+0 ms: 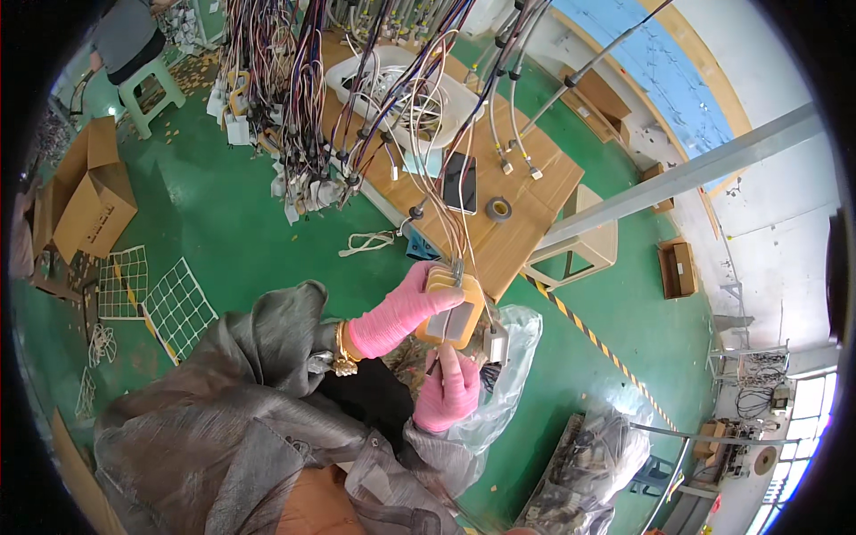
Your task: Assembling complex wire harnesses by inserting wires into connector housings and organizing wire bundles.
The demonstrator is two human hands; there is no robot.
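Observation:
My left hand, in a pink glove, is closed around a stack of yellow-framed blocks with grey faces. Its thumb presses on the front block. Thin wires run up from the stack to the hanging bundles. Just below the stack, my right hand, also gloved in pink, is closed with a fingertip at the stack's lower edge. A small dark thing shows at its fingers, too small to name. Beside the stack on the right hangs a whitish block on a wire. Clear plastic lies under and beside my hands.
Ahead stands a wooden table with a white tub of cables, a dark phone and a tape roll. Cable bundles hang at its left. A stool is beyond; cardboard boxes stand left.

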